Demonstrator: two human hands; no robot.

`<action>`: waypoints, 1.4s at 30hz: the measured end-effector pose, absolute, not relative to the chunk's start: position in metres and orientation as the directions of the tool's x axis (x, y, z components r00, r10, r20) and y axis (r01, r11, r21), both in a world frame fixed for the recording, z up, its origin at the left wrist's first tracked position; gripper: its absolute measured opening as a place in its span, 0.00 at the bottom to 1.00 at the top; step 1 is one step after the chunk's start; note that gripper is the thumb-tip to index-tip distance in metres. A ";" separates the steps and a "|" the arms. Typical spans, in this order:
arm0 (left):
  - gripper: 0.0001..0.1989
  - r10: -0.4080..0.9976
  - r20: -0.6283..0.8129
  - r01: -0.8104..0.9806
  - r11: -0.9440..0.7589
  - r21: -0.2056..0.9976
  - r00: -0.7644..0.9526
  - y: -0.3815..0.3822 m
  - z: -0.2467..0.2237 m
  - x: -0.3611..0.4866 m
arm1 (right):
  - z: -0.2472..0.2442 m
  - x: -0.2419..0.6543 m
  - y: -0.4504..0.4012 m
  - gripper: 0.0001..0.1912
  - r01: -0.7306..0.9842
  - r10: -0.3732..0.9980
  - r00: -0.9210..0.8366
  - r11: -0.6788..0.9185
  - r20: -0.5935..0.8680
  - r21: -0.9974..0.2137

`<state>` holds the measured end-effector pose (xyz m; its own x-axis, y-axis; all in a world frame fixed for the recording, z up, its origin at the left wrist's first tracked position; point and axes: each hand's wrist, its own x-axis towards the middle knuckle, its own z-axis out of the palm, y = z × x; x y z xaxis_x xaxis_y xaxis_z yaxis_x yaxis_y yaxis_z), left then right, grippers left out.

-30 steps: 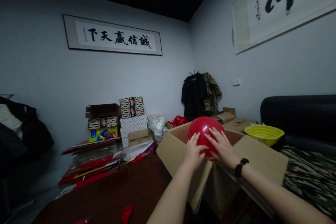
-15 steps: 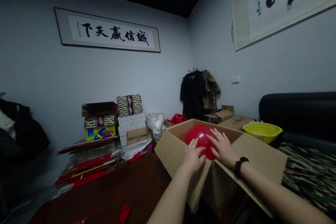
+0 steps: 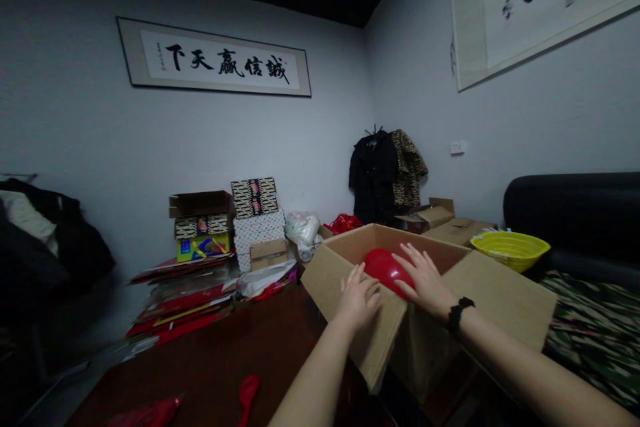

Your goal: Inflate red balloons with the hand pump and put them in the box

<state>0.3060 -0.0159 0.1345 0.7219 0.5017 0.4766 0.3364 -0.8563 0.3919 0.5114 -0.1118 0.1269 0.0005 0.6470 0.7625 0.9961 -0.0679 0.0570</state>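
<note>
Head view shows, from the left, a pile of packaging [image 3: 185, 303] and, nearer, the dark table [image 3: 215, 360]. On the table lies a limp balloon [image 3: 247, 392], well apart from both hands.

Next comes the left hand [image 3: 356, 300], at the near left side of the open box [image 3: 505, 300]. Its fingers are bent a little and point forward; they grasp nothing. The fingertips are at the left edge of the round balloon [image 3: 383, 267], but I cannot tell if they touch it. The forearm rises from the bottom edge, and the back of the hand is upward.

The round balloon sits in the mouth of the box, between the two hands, its lower part hidden.

Then the right hand [image 3: 425, 283] reaches from the lower right, with a black band [image 3: 460, 313] on the wrist. Its fingers are spread and straight, not clenched, and lie over the right side of the round balloon; the thumb is at its near side.

Farther right, a yellow basket [image 3: 513, 260] stands behind the box flap.
</note>
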 end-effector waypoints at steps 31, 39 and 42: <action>0.19 0.787 0.415 0.590 -0.617 0.521 0.457 -0.060 0.049 0.039 | 0.040 0.254 -0.082 0.30 0.873 0.780 -0.343 0.471 0.522 -0.129; 0.19 0.888 0.333 0.633 -0.459 0.623 0.316 -0.079 -0.011 -0.027 | -0.019 0.184 -0.092 0.30 0.845 0.890 -0.344 0.432 0.299 -0.316; 0.19 0.922 0.281 0.667 -0.386 0.638 0.266 -0.075 -0.025 -0.040 | -0.038 0.158 -0.094 0.32 0.867 0.930 -0.320 0.365 0.182 -0.340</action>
<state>-0.0397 -0.0749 -0.0254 0.2659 0.9223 0.2805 0.6666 -0.3861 0.6376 0.1579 -0.0939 -0.0376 -0.3199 0.9297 0.1825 0.8669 0.3649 -0.3397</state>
